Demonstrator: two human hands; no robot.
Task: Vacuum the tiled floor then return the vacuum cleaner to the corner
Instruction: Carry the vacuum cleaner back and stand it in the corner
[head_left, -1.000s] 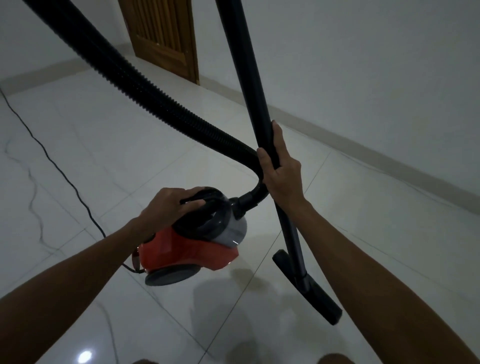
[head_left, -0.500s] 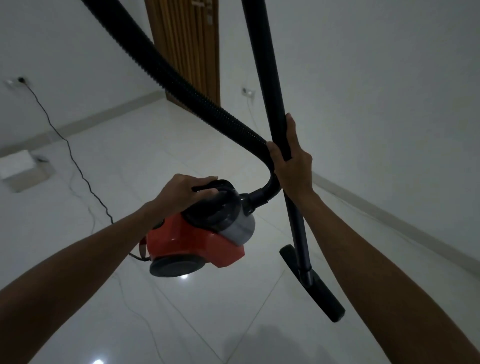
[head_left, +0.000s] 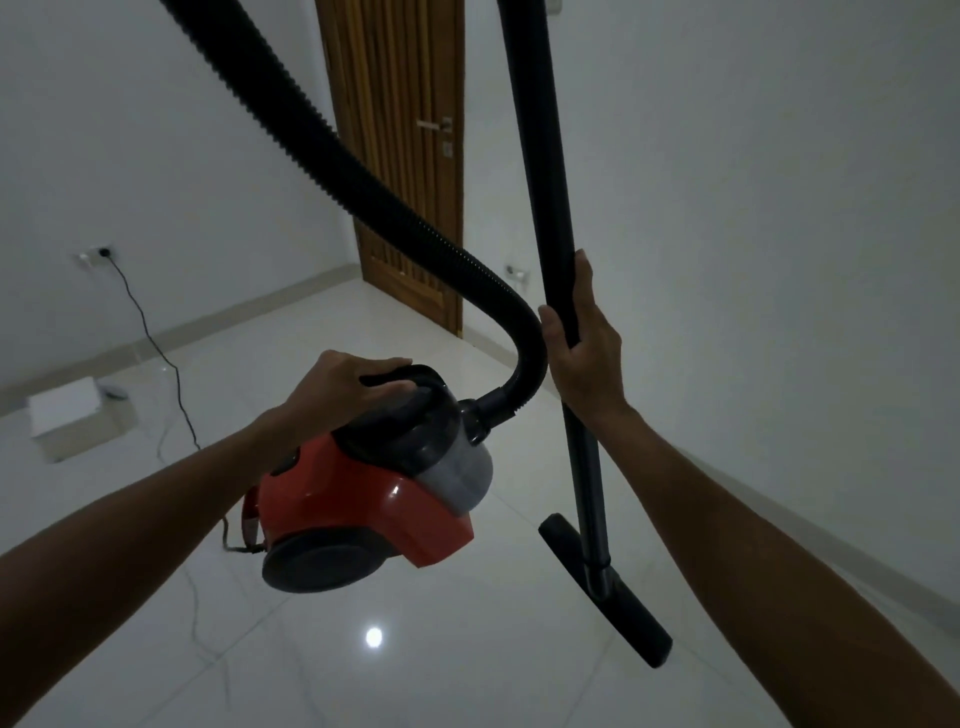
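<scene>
A red and grey canister vacuum cleaner (head_left: 363, 504) hangs in the air above the white tiled floor (head_left: 467, 649). My left hand (head_left: 337, 389) grips its black top handle. My right hand (head_left: 584, 353) is closed around the black wand (head_left: 545, 156), which runs down to the floor nozzle (head_left: 608, 587), also lifted off the tiles. A ribbed black hose (head_left: 322, 156) curves from the upper left into the canister's front.
A wooden door (head_left: 405, 156) stands in the far corner between two white walls. A black power cord (head_left: 150, 338) runs from a wall socket (head_left: 98, 254) down to the floor. A white box (head_left: 67, 415) lies by the left wall.
My view has tilted up and turned, showing more of the door, socket and white box. Both hands keep their grips, and the vacuum stays lifted, appearing larger and closer.
</scene>
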